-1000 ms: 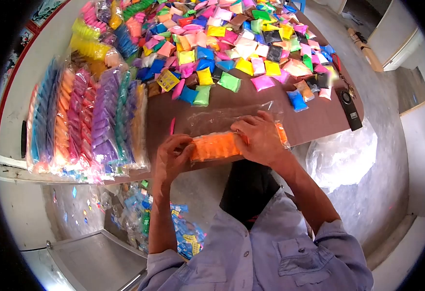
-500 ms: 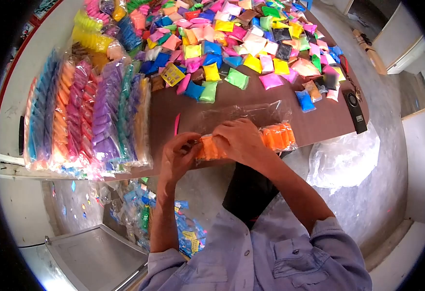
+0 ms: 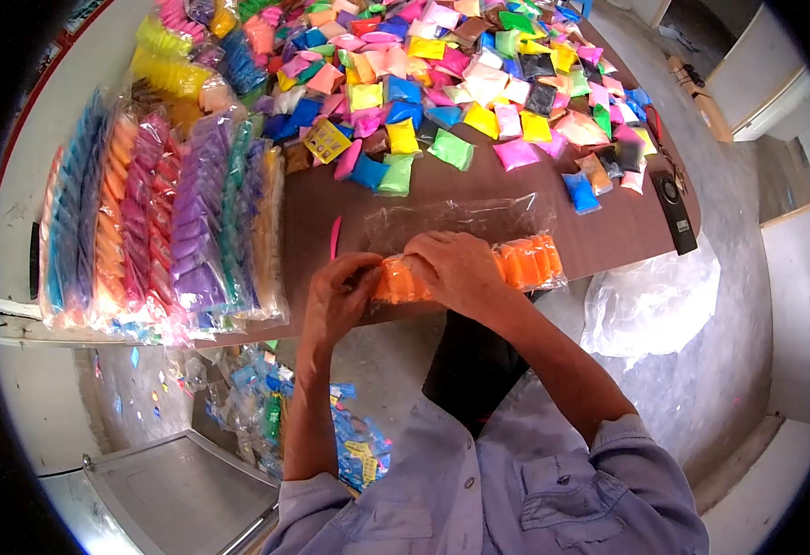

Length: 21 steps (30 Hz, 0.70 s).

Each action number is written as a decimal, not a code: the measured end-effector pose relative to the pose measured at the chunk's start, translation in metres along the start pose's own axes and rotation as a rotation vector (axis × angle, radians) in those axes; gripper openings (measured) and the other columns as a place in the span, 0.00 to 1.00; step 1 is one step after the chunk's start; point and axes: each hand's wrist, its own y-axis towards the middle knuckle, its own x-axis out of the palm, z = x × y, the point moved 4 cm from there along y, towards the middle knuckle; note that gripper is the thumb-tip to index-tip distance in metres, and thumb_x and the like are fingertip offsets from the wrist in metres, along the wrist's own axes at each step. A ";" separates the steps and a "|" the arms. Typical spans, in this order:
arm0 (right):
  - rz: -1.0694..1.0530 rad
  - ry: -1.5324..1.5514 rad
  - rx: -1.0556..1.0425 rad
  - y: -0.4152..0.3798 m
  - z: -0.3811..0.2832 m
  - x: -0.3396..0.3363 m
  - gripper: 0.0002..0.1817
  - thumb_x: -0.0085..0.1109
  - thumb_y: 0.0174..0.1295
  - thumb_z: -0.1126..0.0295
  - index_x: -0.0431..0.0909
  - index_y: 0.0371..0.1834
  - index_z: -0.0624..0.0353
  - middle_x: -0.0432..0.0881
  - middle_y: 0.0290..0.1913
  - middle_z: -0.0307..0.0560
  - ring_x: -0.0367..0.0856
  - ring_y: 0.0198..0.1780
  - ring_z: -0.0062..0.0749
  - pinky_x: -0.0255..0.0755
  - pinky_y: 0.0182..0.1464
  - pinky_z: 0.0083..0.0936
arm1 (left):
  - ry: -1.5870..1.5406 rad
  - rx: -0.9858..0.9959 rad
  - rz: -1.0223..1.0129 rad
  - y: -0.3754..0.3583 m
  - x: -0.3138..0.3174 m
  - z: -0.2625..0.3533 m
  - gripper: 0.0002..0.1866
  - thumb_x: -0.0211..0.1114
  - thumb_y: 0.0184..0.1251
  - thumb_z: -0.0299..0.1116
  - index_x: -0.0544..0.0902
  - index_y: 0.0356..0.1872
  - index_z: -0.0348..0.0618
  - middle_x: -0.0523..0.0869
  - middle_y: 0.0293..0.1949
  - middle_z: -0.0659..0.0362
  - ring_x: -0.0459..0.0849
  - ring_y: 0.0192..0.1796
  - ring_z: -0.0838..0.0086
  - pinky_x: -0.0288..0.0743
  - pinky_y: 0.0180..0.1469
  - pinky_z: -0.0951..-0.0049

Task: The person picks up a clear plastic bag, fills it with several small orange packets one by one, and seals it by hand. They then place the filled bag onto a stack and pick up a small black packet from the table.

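Observation:
A clear plastic bag (image 3: pixel 479 215) lies at the table's front edge with a row of orange packets (image 3: pixel 525 263) inside it. My left hand (image 3: pixel 342 291) is at the left end of the bag, its fingers pinched together on the plastic. My right hand (image 3: pixel 453 270) lies over the middle of the row, its fingers curled down onto the packets. The fingertips of both hands are partly hidden. A thin pink strip (image 3: pixel 335 238) is on the table just above my left hand.
Filled bags of coloured packets (image 3: pixel 203 217) stand in rows at the left. Loose packets (image 3: pixel 451 148) cover the back of the brown table (image 3: pixel 312 199). A black device (image 3: pixel 673 213) lies at the right edge. A clear plastic sheet (image 3: pixel 650 301) is below on the floor.
Both hands keep nearly the same place on the orange row. The view has shifted very slightly.

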 end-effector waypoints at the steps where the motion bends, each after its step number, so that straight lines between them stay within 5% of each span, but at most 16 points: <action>1: -0.003 -0.006 0.003 0.000 0.000 0.000 0.06 0.66 0.75 0.65 0.83 0.45 0.54 0.90 0.42 0.47 0.89 0.46 0.51 0.82 0.48 0.47 | 0.010 0.004 0.004 0.000 0.001 0.000 0.11 0.71 0.79 0.28 0.91 0.56 0.36 0.94 0.51 0.53 0.93 0.49 0.70 0.87 0.52 0.69; 15: 0.021 -0.023 0.026 0.000 0.001 0.002 0.06 0.64 0.76 0.64 0.83 0.44 0.54 0.90 0.41 0.48 0.90 0.45 0.52 0.81 0.48 0.49 | 0.116 -0.081 0.030 0.002 0.008 0.006 0.09 0.69 0.82 0.30 0.89 0.52 0.35 0.93 0.49 0.49 0.93 0.48 0.65 0.87 0.49 0.66; 17: 0.008 -0.042 0.040 0.000 0.001 0.003 0.07 0.63 0.76 0.63 0.83 0.44 0.54 0.90 0.42 0.49 0.90 0.45 0.53 0.81 0.49 0.49 | 0.258 0.192 0.179 0.000 0.007 0.018 0.10 0.70 0.80 0.31 0.89 0.55 0.38 0.93 0.50 0.49 0.92 0.52 0.60 0.86 0.51 0.61; 21: -0.007 -0.079 0.063 -0.002 0.001 0.000 0.07 0.63 0.77 0.63 0.83 0.45 0.54 0.90 0.43 0.50 0.89 0.46 0.54 0.81 0.49 0.49 | 0.238 0.319 0.211 0.004 0.022 0.040 0.10 0.71 0.74 0.28 0.89 0.53 0.39 0.93 0.47 0.47 0.91 0.52 0.46 0.83 0.59 0.53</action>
